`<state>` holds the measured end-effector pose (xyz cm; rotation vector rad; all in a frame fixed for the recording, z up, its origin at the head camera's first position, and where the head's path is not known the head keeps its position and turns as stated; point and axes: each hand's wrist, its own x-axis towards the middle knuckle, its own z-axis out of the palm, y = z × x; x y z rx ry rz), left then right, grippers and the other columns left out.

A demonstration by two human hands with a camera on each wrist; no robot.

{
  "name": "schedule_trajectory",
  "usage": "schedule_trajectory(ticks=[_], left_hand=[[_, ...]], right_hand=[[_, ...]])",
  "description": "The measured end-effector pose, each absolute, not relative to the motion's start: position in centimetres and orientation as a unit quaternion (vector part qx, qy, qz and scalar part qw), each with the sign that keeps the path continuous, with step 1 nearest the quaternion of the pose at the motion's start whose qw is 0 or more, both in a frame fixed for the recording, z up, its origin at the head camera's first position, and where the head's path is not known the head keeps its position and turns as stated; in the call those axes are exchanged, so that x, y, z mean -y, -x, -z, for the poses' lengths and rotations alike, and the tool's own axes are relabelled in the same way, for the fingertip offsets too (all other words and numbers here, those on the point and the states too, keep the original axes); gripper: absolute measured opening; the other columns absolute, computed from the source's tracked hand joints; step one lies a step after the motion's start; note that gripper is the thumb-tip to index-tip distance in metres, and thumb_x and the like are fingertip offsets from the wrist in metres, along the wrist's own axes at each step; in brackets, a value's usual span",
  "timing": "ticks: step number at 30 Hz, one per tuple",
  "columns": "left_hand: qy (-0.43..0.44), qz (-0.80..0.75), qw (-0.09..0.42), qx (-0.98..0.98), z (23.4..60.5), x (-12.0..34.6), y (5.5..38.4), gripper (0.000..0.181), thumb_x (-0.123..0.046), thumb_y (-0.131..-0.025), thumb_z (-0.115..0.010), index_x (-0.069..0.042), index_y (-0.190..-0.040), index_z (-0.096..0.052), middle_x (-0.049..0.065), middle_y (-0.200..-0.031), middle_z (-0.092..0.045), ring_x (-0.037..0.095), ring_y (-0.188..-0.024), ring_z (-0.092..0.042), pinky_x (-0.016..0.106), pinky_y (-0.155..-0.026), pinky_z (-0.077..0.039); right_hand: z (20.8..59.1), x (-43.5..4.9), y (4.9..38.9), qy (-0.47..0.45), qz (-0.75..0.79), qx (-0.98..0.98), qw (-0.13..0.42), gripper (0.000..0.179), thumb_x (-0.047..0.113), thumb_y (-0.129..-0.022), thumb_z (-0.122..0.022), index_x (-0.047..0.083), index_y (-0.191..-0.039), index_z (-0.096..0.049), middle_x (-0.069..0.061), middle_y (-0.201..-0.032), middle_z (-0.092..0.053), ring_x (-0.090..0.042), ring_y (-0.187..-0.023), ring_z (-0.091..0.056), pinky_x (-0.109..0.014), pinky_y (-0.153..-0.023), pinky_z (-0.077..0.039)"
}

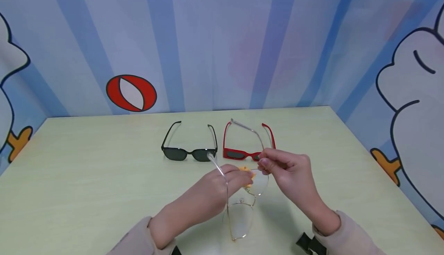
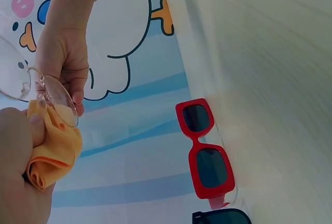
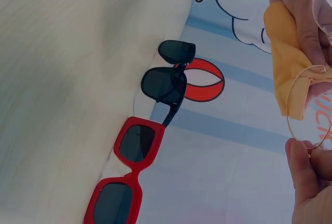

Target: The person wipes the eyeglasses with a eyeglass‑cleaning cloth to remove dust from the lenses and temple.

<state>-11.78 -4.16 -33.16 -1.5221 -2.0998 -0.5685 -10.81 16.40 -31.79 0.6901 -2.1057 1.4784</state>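
Observation:
A pair of thin gold wire-framed eyeglasses with clear lenses is held above the table, its temples unfolded. My right hand pinches the frame at the hinge end of one lens between thumb and fingers. In my left hand is a folded orange cloth, gripped between thumb and fingers against that same lens. From the right wrist view, part of the cloth shows behind the round lens rim. The left fingertips are partly hidden by the cloth and lens.
Black sunglasses stand unfolded on the pale table, beyond the left hand. Beside them on the right are red-framed sunglasses, partly overlapped by the right hand. A blue striped backdrop rises behind the table.

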Motion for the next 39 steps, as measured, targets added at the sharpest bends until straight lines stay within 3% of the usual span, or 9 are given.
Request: schedule_trajectory(ticks=[4,9,17,21,27,32,36,39], left_hand=[[0.584,0.249,0.233,0.737,33.2,4.6,11.9,0.037,0.012,-0.08,-0.063,-0.004,-0.113,-0.058,-0.001,-0.106,-0.064,0.013,-0.101,-0.058,0.019,-0.093,-0.043],[0.619,0.252,0.248,0.701,33.2,4.1,12.2,0.026,0.002,-0.086,-0.061,-0.006,-0.111,-0.059,0.001,-0.114,-0.062,0.013,-0.109,-0.055,0.019,-0.098,-0.039],[0.623,0.237,0.222,0.712,33.0,2.6,12.2,0.028,0.002,-0.086,-0.062,-0.006,-0.112,-0.059,-0.002,-0.11,-0.061,0.01,-0.106,-0.055,0.015,-0.098,-0.037],[0.621,0.26,0.198,0.712,33.0,2.2,12.2,0.022,0.0,-0.088,-0.06,-0.006,-0.11,-0.061,-0.002,-0.109,-0.062,0.011,-0.109,-0.054,0.015,-0.099,-0.035],[0.63,0.326,0.127,0.693,33.2,1.8,12.0,0.02,0.002,-0.091,-0.054,-0.007,-0.108,-0.061,-0.003,-0.106,-0.063,0.01,-0.107,-0.051,0.014,-0.097,-0.037],[0.627,0.353,0.105,0.686,33.4,2.0,11.8,0.023,0.002,-0.092,-0.053,-0.009,-0.111,-0.062,-0.004,-0.108,-0.063,0.007,-0.106,-0.052,0.014,-0.095,-0.038],[0.624,0.356,0.135,0.683,33.6,2.1,11.3,0.026,0.007,-0.09,-0.053,-0.007,-0.11,-0.062,-0.002,-0.107,-0.064,0.008,-0.105,-0.055,0.015,-0.095,-0.039],[0.617,0.346,0.189,0.681,33.7,2.1,10.8,0.031,0.013,-0.084,-0.055,-0.006,-0.109,-0.059,0.001,-0.106,-0.064,0.011,-0.104,-0.056,0.017,-0.095,-0.04]], right_hand=[[31.7,-16.3,10.9,-0.256,-0.531,0.772,0.238,0.013,-0.013,-0.077,-0.067,-0.002,-0.083,-0.069,-0.009,-0.069,-0.066,-0.015,-0.058,-0.062,-0.023,-0.054,-0.054],[31.7,-16.1,10.9,-0.261,-0.524,0.776,0.234,0.014,-0.014,-0.076,-0.067,-0.004,-0.085,-0.07,-0.01,-0.072,-0.068,-0.009,-0.061,-0.064,-0.022,-0.056,-0.054],[32.2,-16.1,10.8,-0.256,-0.521,0.786,0.211,0.014,-0.012,-0.078,-0.066,-0.004,-0.088,-0.071,-0.011,-0.076,-0.069,-0.005,-0.065,-0.064,-0.019,-0.055,-0.052],[32.3,-16.1,10.8,-0.237,-0.523,0.794,0.201,0.011,-0.009,-0.079,-0.067,-0.001,-0.085,-0.071,-0.006,-0.072,-0.067,-0.006,-0.057,-0.058,-0.019,-0.05,-0.049],[32.2,-16.0,10.6,-0.227,-0.555,0.788,0.14,0.014,-0.005,-0.085,-0.063,0.006,-0.076,-0.066,-0.002,-0.065,-0.058,-0.013,-0.051,-0.051,-0.023,-0.044,-0.045],[32.1,-16.3,10.7,-0.257,-0.553,0.772,0.177,0.014,-0.013,-0.08,-0.063,0.0,-0.077,-0.067,-0.006,-0.067,-0.063,-0.013,-0.057,-0.058,-0.021,-0.05,-0.051],[32.2,-16.7,10.8,-0.268,-0.548,0.766,0.201,0.016,-0.017,-0.079,-0.062,-0.002,-0.078,-0.067,-0.009,-0.067,-0.064,-0.013,-0.061,-0.062,-0.022,-0.059,-0.054],[32.2,-17.0,10.9,-0.261,-0.557,0.763,0.199,0.014,-0.016,-0.08,-0.062,-0.003,-0.081,-0.067,-0.009,-0.069,-0.065,-0.012,-0.064,-0.063,-0.023,-0.06,-0.055]])
